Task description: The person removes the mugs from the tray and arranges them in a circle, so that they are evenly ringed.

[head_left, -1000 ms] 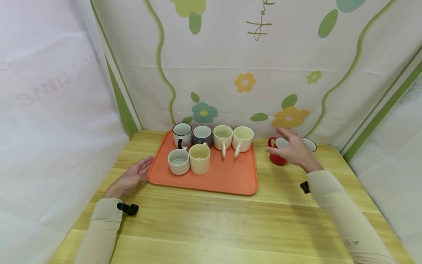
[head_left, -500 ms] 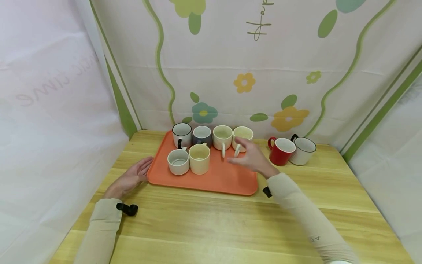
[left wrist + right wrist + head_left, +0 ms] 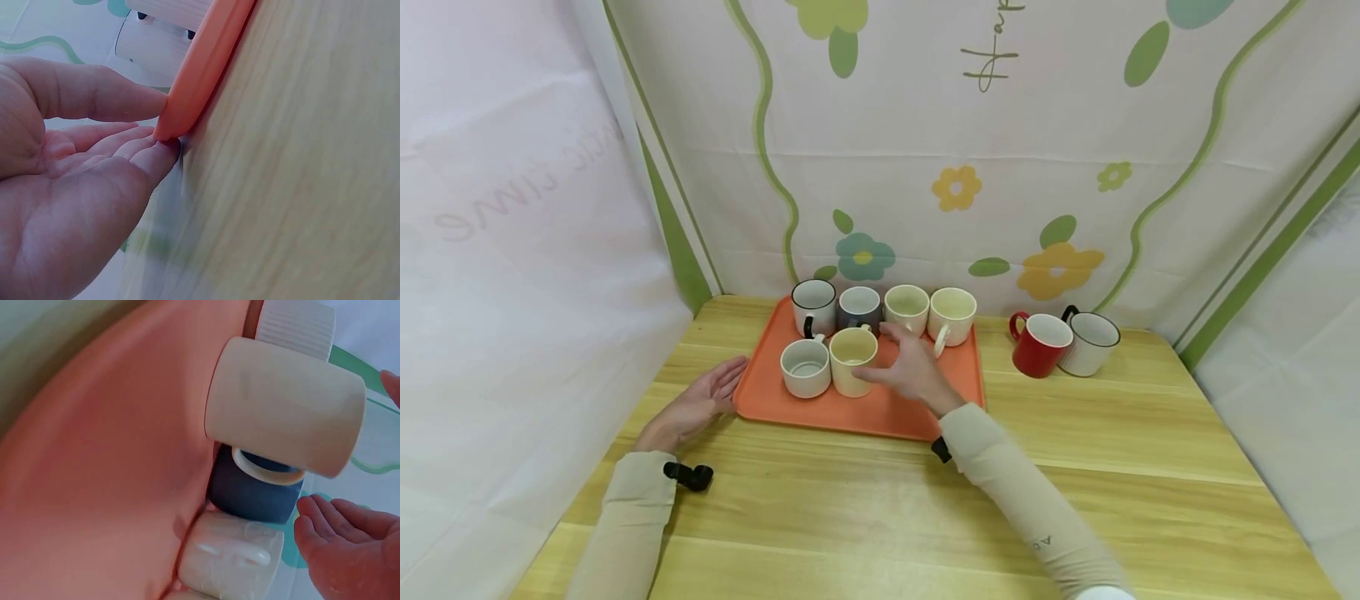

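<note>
An orange tray (image 3: 752,400) carries several mugs. My left hand (image 3: 692,407) is at its left edge; in the left wrist view the thumb lies against the rim (image 3: 203,69) and the fingers are at its underside, so the edge sits between them. My right hand (image 3: 913,373) is over the tray, fingers spread, beside a pale yellow mug (image 3: 853,362). In the right wrist view, fingers and thumb stand apart on either side of that mug (image 3: 284,406), with no contact visible. A short white cup (image 3: 806,368) stands left of the yellow mug.
Along the tray's back stand a black-rimmed white mug (image 3: 814,307), a dark blue-grey mug (image 3: 860,308) and two cream mugs, one at the right (image 3: 952,315). Off the tray are a red mug (image 3: 1042,346) and another black-rimmed mug (image 3: 1088,343). A patterned curtain (image 3: 880,125) hangs behind.
My right hand has moved left from the red mug, across the cream mugs, to the yellow mug. The left hand and the mugs have stayed in place.
</note>
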`<action>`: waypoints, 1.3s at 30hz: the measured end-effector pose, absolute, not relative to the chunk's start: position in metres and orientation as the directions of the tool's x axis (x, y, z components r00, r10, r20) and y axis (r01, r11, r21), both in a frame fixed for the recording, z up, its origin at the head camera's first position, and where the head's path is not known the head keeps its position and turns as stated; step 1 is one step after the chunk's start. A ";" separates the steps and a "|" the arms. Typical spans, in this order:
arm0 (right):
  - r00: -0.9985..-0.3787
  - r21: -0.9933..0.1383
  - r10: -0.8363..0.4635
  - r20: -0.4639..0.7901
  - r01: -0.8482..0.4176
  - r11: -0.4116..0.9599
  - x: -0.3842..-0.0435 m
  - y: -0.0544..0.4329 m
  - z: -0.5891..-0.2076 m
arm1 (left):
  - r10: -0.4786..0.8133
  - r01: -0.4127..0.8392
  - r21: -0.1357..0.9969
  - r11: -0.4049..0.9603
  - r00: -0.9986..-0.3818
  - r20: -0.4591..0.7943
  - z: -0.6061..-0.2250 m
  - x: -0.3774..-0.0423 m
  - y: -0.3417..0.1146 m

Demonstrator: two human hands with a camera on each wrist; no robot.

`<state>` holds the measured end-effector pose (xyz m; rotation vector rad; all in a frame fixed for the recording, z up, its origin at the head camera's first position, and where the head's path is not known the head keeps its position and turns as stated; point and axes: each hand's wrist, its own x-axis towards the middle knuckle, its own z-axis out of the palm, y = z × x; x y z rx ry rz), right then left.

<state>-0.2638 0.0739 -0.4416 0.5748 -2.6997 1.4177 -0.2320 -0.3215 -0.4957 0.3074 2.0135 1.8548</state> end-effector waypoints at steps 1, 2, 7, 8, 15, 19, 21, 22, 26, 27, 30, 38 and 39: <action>-0.937 -0.791 -0.288 0.195 -0.324 0.519 -0.264 0.071 -0.443 | 0.410 -0.096 0.990 0.104 -0.903 -0.131 -0.496 -0.232 -0.321; -0.943 -0.795 -0.273 0.191 -0.312 0.521 -0.263 0.067 -0.445 | 0.414 -0.093 0.990 0.104 -0.901 -0.128 -0.496 -0.232 -0.322; -0.955 -0.794 -0.221 0.197 -0.287 0.535 -0.264 0.054 -0.454 | 0.423 -0.091 0.992 0.089 -0.898 -0.120 -0.496 -0.232 -0.323; -0.955 -0.792 -0.215 0.206 -0.292 0.536 -0.264 0.051 -0.455 | 0.427 -0.090 0.992 0.087 -0.896 -0.118 -0.496 -0.232 -0.323; -0.951 -0.773 -0.143 0.276 -0.308 0.555 -0.267 0.036 -0.463 | 0.427 -0.091 0.991 0.095 -0.896 -0.123 -0.494 -0.230 -0.324; -0.942 -0.767 -0.109 0.316 -0.322 0.556 -0.269 0.032 -0.463 | 0.431 -0.089 0.992 0.094 -0.894 -0.121 -0.494 -0.231 -0.325; -0.938 -0.767 -0.101 0.331 -0.330 0.551 -0.270 0.032 -0.463 | 0.433 -0.088 0.992 0.093 -0.893 -0.120 -0.494 -0.231 -0.325; -0.936 -0.765 -0.100 0.337 -0.334 0.550 -0.270 0.033 -0.463 | 0.434 -0.088 0.992 0.093 -0.893 -0.120 -0.494 -0.231 -0.325; -0.933 -0.763 -0.106 0.345 -0.344 0.547 -0.271 0.035 -0.463 | 0.435 -0.085 0.992 0.096 -0.892 -0.119 -0.494 -0.232 -0.324; -0.934 -0.764 -0.112 0.341 -0.344 0.545 -0.271 0.036 -0.463 | 0.436 -0.083 0.992 0.097 -0.892 -0.118 -0.494 -0.232 -0.324; -0.939 -0.782 -0.145 0.312 -0.341 0.522 -0.269 0.040 -0.462 | 0.435 -0.082 0.992 0.098 -0.893 -0.116 -0.495 -0.232 -0.324; -0.948 -0.834 -0.221 0.229 -0.308 0.457 -0.255 0.064 -0.457 | 0.427 -0.088 0.991 0.103 -0.896 -0.124 -0.495 -0.232 -0.323; -0.946 -0.840 -0.234 0.225 -0.310 0.446 -0.253 0.068 -0.456 | 0.427 -0.086 0.991 0.106 -0.896 -0.124 -0.495 -0.232 -0.323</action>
